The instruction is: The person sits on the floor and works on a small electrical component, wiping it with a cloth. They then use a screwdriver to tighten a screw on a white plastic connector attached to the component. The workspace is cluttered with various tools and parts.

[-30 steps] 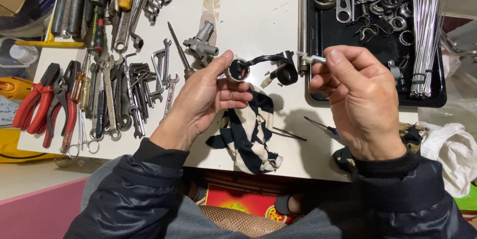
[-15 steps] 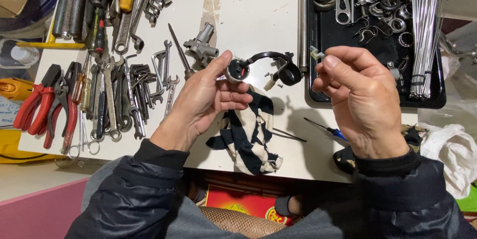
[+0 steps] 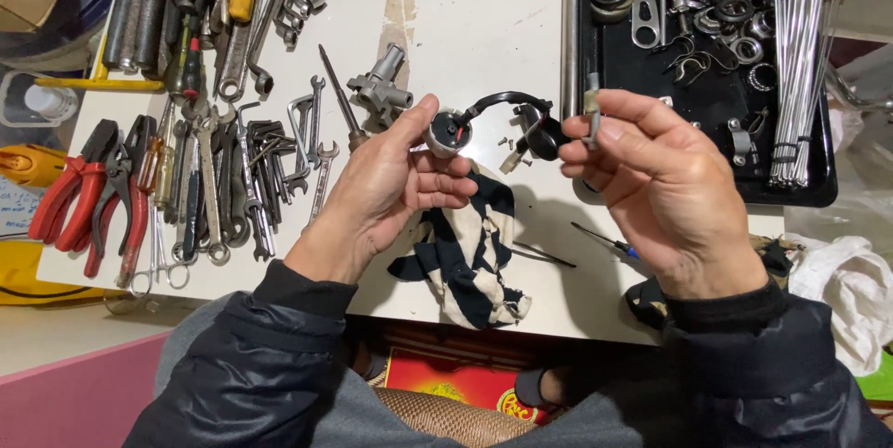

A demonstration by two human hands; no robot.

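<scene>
Fingers first: on our left hand (image 3: 391,189) the thumb and forefinger are closed on a small round metal-rimmed socket (image 3: 448,133), holding it up above the table with its open face turned toward us. Our right hand (image 3: 656,189) has its thumb and first fingers pinched together on a short grey pin-like part (image 3: 591,113), which stands nearly upright between them, its long axis running near to far.

From the socket a black cable (image 3: 498,99) arcs to the right and ends in a dark round piece (image 3: 544,134) that hangs just left of our right fingertips. So the pin lies to the right of the socket, with the cable's dark end between them; our right hand is much the nearer to that end, our left holds the other. Whether the right fingers touch the dark piece we cannot tell.

Below the two hands, a black-and-white striped cloth (image 3: 470,253) lies on the white table (image 3: 484,11). A small blue-handled screwdriver (image 3: 605,241) lies near the right wrist. Farther left are spread wrenches (image 3: 214,178) and red-handled pliers (image 3: 70,192); at the far right sits a black tray (image 3: 619,146) of small metal parts, with a bundle of spokes (image 3: 798,57) along its right side.
</scene>
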